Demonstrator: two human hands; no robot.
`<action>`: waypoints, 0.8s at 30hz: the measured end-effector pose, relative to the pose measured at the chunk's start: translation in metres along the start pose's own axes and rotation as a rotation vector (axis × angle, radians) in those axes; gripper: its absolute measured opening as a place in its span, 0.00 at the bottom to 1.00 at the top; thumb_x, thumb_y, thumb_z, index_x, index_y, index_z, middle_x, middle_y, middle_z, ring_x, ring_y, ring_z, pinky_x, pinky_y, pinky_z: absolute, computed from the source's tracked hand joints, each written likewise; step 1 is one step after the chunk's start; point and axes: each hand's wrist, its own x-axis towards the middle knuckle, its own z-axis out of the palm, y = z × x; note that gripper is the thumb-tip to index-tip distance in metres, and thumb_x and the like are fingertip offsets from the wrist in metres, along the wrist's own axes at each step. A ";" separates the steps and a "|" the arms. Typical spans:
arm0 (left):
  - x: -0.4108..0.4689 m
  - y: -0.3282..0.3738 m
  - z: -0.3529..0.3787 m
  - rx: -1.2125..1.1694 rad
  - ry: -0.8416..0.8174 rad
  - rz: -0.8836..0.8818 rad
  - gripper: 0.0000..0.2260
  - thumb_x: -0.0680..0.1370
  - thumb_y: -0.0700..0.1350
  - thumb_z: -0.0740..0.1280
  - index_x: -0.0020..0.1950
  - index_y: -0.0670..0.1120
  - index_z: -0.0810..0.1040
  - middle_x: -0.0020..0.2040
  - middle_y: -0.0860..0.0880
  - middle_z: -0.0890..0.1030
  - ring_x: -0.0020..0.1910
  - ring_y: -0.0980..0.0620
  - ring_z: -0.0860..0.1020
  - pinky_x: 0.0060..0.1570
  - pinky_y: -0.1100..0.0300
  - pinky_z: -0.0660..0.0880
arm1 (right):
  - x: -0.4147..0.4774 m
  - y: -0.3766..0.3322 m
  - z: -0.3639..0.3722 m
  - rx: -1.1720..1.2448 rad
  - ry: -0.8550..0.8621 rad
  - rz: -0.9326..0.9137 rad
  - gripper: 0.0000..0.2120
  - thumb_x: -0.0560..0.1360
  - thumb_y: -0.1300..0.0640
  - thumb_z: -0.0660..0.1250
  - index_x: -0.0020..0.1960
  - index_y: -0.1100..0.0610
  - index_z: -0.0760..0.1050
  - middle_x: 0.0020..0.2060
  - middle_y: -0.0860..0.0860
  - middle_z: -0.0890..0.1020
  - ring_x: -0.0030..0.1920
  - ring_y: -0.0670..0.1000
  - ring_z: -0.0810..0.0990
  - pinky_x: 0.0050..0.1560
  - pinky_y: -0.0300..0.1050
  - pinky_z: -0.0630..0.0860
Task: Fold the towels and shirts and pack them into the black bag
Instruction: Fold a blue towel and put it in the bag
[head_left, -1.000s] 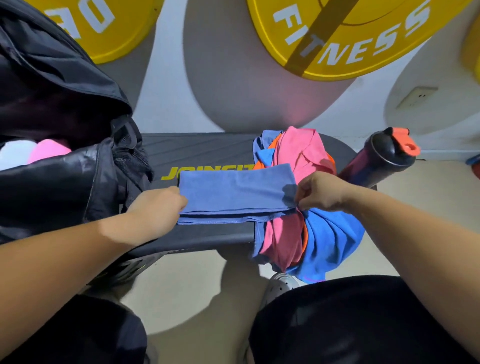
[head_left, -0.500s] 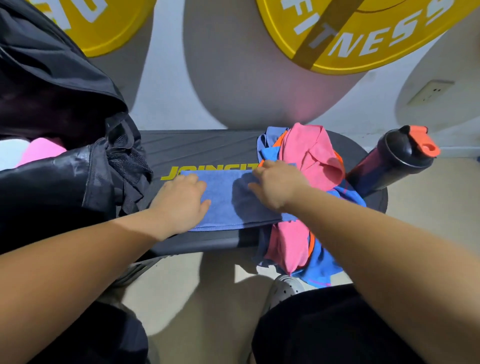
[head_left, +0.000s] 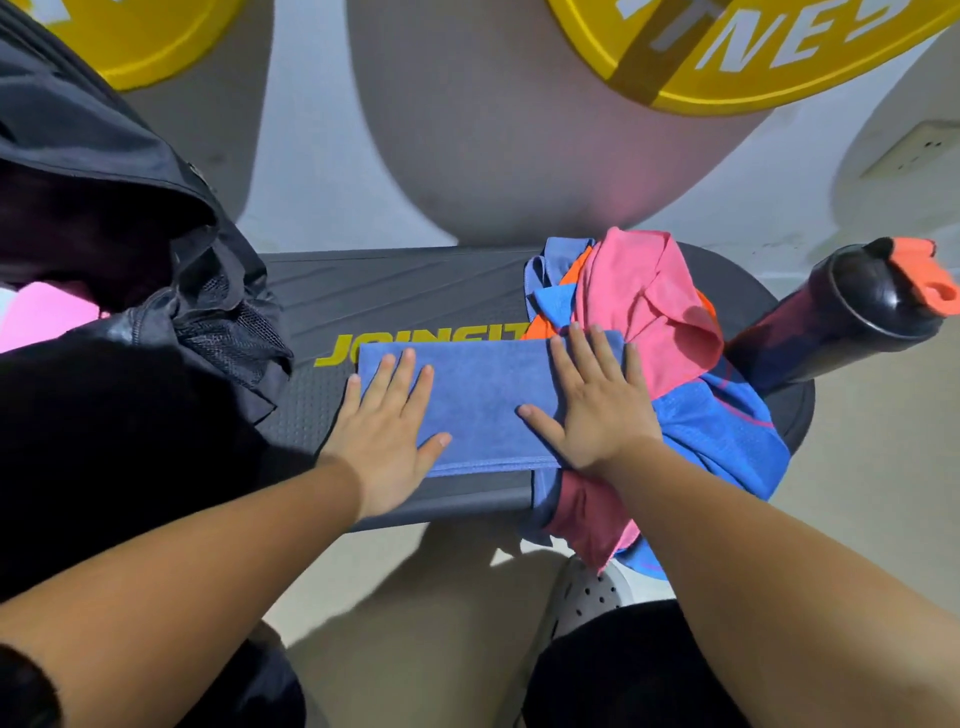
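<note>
Step in hand, by the look of it: flattening a fold. The blue towel (head_left: 483, 400) lies as a neat folded rectangle on the dark bench (head_left: 405, 291), both palms down on it.

- Left hand (head_left: 387, 426): fingers (head_left: 402, 374) straight and slightly spread, gripping nothing, pressing flat on the towel's left end; fingertips just short of its far edge.
- Right hand (head_left: 597, 405): fingers (head_left: 576, 353) likewise straight and spread, holding nothing, pressing the towel's right end; thumb points in toward the other hand.
- Heap of shirts (head_left: 649, 312), pink, blue and orange, unfolded, sits just beyond and outside the right fingers; the towel's right end seems to overlap it.
- Black bag (head_left: 130, 389) stands open, well outside the left fingers; something pink (head_left: 47, 322) shows in its mouth.
- Bottle (head_left: 852, 312) leans past the heap, apart from both hands.

Next move, as a judgement: either one more fold end to end, or curl the fingers under the near edge, lift the towel without letting the layers slide, and carry it left into the bag. The heap remains to be folded.
</note>
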 end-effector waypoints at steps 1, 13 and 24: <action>0.000 -0.001 0.000 -0.005 0.004 0.007 0.36 0.78 0.66 0.38 0.81 0.48 0.37 0.79 0.47 0.32 0.79 0.46 0.33 0.77 0.43 0.40 | 0.000 -0.001 0.000 -0.005 -0.006 0.002 0.46 0.74 0.24 0.39 0.82 0.53 0.48 0.81 0.52 0.47 0.80 0.54 0.42 0.77 0.63 0.41; -0.007 -0.029 -0.017 -0.208 0.053 -0.225 0.29 0.80 0.62 0.58 0.80 0.58 0.55 0.80 0.40 0.52 0.79 0.40 0.50 0.76 0.43 0.46 | 0.000 -0.076 -0.008 0.093 -0.041 -0.142 0.42 0.76 0.27 0.39 0.81 0.51 0.39 0.80 0.52 0.38 0.79 0.56 0.35 0.76 0.63 0.34; -0.007 -0.033 -0.029 -0.645 0.173 -0.094 0.34 0.72 0.42 0.76 0.75 0.49 0.68 0.71 0.47 0.65 0.64 0.48 0.69 0.69 0.58 0.63 | -0.001 -0.075 0.007 0.074 -0.063 -0.100 0.42 0.75 0.27 0.36 0.81 0.50 0.36 0.80 0.54 0.37 0.79 0.58 0.34 0.76 0.64 0.37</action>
